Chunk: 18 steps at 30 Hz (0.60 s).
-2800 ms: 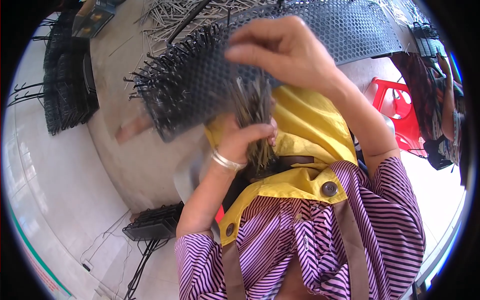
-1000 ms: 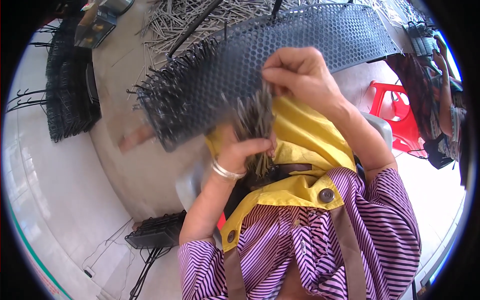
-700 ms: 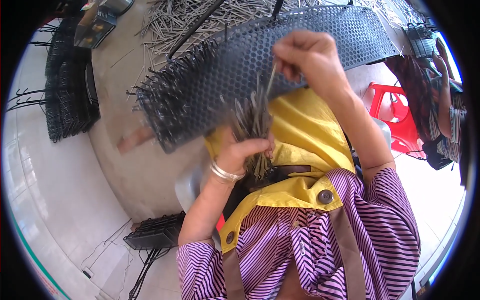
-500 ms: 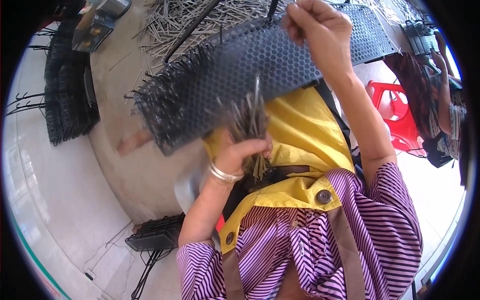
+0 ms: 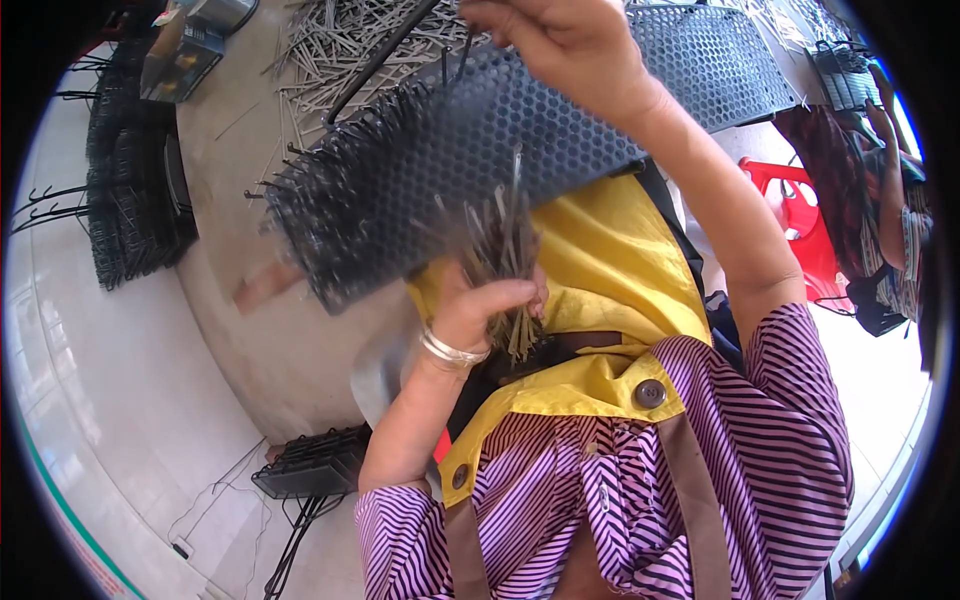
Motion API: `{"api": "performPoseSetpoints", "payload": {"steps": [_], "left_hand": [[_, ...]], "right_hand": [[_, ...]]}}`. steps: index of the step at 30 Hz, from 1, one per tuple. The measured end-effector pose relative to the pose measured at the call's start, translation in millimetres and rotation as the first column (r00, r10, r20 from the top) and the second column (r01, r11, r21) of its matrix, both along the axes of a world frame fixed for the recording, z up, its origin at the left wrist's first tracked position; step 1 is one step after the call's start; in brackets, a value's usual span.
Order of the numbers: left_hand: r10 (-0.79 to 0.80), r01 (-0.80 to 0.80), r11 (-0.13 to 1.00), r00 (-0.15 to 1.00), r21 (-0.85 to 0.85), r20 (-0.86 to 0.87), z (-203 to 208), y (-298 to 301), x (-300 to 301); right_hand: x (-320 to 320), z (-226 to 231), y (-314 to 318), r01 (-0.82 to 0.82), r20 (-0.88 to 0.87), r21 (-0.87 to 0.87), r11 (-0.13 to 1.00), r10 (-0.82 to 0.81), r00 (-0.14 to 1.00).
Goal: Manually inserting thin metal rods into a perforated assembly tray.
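"What's in the left hand [image 5: 480, 306]?"

"A bundle of thin grey strips [image 5: 502, 238]. The fingers are wrapped round its middle, the thumb laid across the front."

"Which way does it point?"

"Away from the body. Its long axis runs from the waist outward, the lower ends bunched against the yellow apron [image 5: 600, 275], the upper ends fanned out toward the near edge of the perforated black panel [image 5: 570, 125]. One strip sticks up above the rest, nearly upright."

"Is the bundle lying on the panel?"

"No, it's gripped in front of that near edge, left of the edge's middle, and the tips overlap the panel as I look down."

"And the right hand [image 5: 560, 40]?"

"Reaching over to the panel's far edge, thumb and fingertips drawn narrow in a pinch. A dark rod [image 5: 465, 57] slants just below them; I can't tell whether they have hold of it."

"How does the panel lie?"

"Crosswise, long axis from the near left corner to the far right end. Black hooked rods [image 5: 345, 170] crowd its left end, many with their tips leaning up and left. The right part shows bare holes."

"Beyond it?"

"Past the far edge, a heap of loose grey strips [image 5: 345, 45], pointing every which way."
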<state>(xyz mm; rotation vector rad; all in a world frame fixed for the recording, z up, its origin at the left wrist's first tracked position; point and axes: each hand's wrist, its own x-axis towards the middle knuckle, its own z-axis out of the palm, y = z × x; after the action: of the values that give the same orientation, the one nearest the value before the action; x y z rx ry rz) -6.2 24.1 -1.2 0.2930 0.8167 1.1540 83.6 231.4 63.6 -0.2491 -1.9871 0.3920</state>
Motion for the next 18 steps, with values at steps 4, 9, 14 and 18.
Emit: {"api": "performPoseSetpoints", "payload": {"steps": [4,9,14,18], "left_hand": [[-0.003,0.003,0.999,1.000,-0.045,-0.011,0.4,-0.7,-1.0],[-0.003,0.001,0.998,1.000,-0.062,-0.023,2.4,-0.5,-0.2],[-0.025,0.024,1.000,0.999,-0.013,-0.033,1.7,1.9,-0.5],[-0.017,0.016,0.999,0.999,-0.032,-0.045,3.1,1.2,-1.0]], "right_hand": [[-3.9,14.8,-5.7,-0.281,0.015,-0.060,0.958,0.283,0.959],[-16.1,-26.9,4.0,0.090,0.322,-0.008,0.996,-0.082,0.943],[-13.2,-45.2,-3.7,0.160,0.399,-0.134,0.978,-0.094,0.912],[2.9,-25.5,-15.5,0.215,0.394,-0.249,0.944,-0.104,0.913]]}}
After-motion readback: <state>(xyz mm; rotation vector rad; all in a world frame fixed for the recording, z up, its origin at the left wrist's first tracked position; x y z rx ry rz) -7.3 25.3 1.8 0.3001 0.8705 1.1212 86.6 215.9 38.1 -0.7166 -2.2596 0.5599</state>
